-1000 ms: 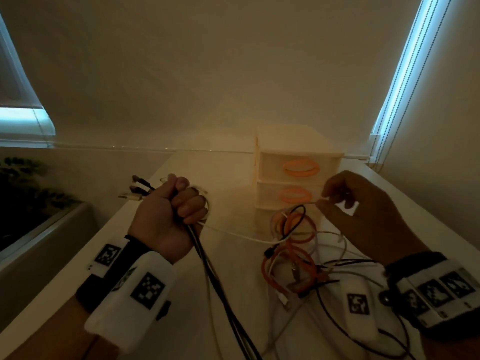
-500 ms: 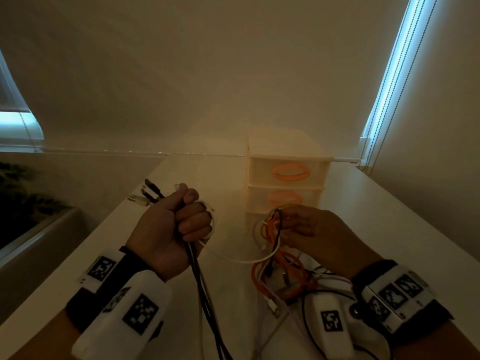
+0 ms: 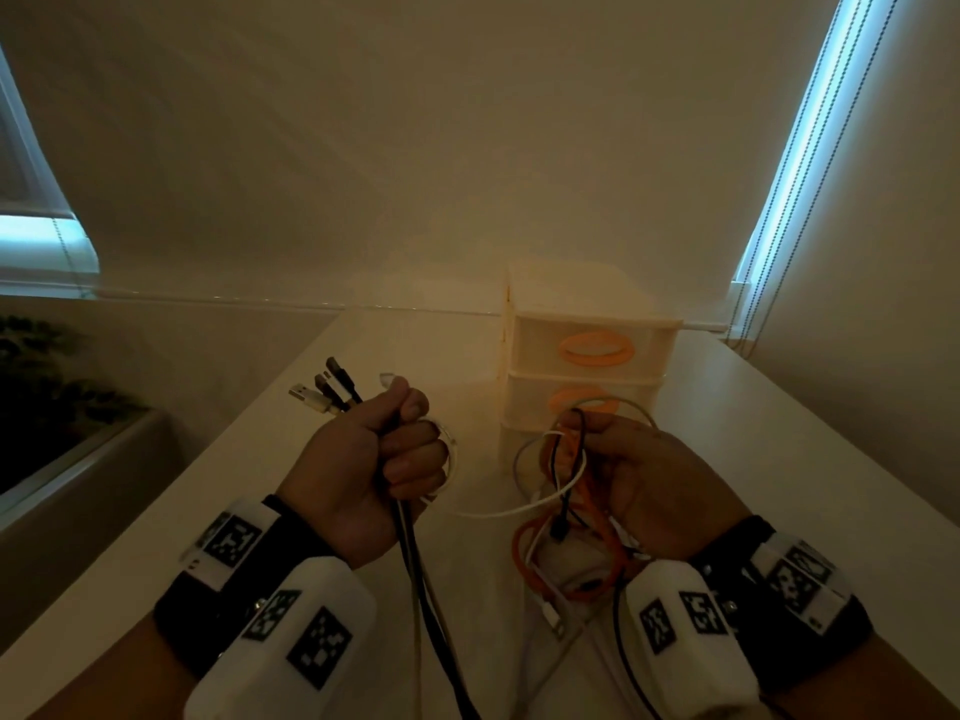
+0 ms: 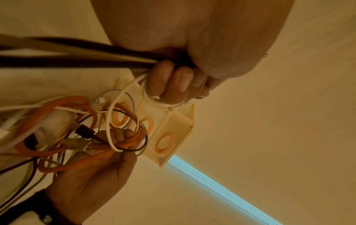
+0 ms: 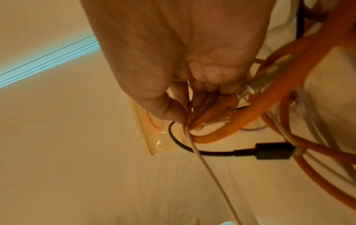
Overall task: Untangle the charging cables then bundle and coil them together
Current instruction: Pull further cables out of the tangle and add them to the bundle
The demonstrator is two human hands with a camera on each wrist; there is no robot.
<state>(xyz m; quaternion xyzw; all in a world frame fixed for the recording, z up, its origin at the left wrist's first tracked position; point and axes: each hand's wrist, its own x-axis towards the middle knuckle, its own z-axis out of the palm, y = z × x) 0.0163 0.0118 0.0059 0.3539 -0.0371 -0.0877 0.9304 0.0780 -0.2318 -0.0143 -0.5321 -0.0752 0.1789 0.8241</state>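
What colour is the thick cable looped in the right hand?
Orange; the thick cable shows best in the right wrist view, held by the right hand.

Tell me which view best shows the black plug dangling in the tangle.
The right wrist view: the black plug fills the frame sharply, unobstructed. The left wrist view shows it smaller among orange loops; the head view shows it tiny and dim.

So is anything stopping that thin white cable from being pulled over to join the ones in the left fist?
Yes. The thin white cable runs from the left hand into the tangle at the right hand, where thick orange cable loops and a thin black cable cross it.
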